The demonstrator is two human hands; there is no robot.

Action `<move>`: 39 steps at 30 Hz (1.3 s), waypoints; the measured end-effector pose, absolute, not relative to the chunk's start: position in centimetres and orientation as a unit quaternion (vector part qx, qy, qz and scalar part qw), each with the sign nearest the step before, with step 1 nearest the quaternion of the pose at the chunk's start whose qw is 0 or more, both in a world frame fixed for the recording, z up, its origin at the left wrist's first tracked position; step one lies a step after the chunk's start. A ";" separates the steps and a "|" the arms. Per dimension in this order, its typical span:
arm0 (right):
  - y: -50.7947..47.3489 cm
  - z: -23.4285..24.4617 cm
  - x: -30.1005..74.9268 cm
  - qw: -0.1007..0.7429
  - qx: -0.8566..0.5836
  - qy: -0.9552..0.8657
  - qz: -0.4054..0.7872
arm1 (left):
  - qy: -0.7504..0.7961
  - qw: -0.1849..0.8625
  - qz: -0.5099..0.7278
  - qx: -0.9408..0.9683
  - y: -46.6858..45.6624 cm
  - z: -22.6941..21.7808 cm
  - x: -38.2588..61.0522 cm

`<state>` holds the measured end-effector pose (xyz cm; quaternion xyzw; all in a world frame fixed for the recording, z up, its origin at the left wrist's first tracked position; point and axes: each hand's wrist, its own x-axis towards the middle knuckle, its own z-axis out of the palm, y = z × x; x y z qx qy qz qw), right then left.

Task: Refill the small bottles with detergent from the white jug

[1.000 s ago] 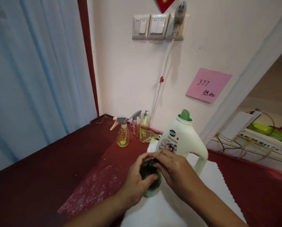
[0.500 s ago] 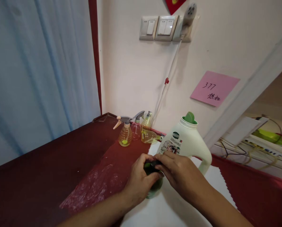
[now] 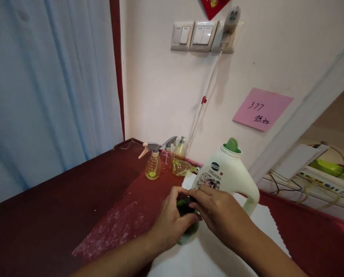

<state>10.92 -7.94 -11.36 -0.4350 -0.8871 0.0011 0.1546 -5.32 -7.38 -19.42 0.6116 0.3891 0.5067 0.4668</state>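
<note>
Translucent green bottle [image 3: 187, 236]: located near 6 o'clock in the view, over a serrated-edge white sheet [image 3: 206, 261]. Left hand [image 3: 169, 219]: grip curled around the bottle's upper body. Right hand [image 3: 216, 206]: fingertips clamped on a small black piece [image 3: 190, 200] at the bottle's top. Change during the last half second: slight; both hands keep their positions. Judgement: handling of the top is still under way. Bottle contents: cannot be determined.

Other containers, clock positions taken from the bottle:
- Pale-green plastic handled jug [image 3: 232, 171]: 1 o'clock; green insert [image 3: 232, 144] in its uncapped neck; contents hidden.
- Amber ribbed spray bottle [image 3: 154, 166]: 11 o'clock, upright; yellow-green spot low inside.
- Clear yellow bottle [image 3: 181, 168]: 12 o'clock, lying sideways.
</note>
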 end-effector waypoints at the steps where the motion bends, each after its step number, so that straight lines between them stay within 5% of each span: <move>1: -8.0 -11.4 11.0 0.159 -0.433 -0.887 0.000 | 0.390 0.466 0.513 0.606 -7.4 -19.4 -5.2; 13: -8.0 -11.5 10.8 0.167 -0.426 -0.889 -0.007 | 0.260 0.425 0.481 0.722 -6.7 -19.4 -7.0; 22: -8.0 -11.8 11.1 0.171 -0.416 -0.893 -0.004 | 0.387 0.442 0.513 0.626 -6.8 -19.2 -5.2; 31: -7.9 -11.5 11.0 0.160 -0.431 -0.888 0.007 | 0.241 0.444 0.443 0.741 -6.1 -18.6 -7.6; 39: -7.9 -11.7 11.0 0.152 -0.430 -0.890 -0.013 | 0.401 0.455 0.492 0.625 -6.6 -18.8 -5.3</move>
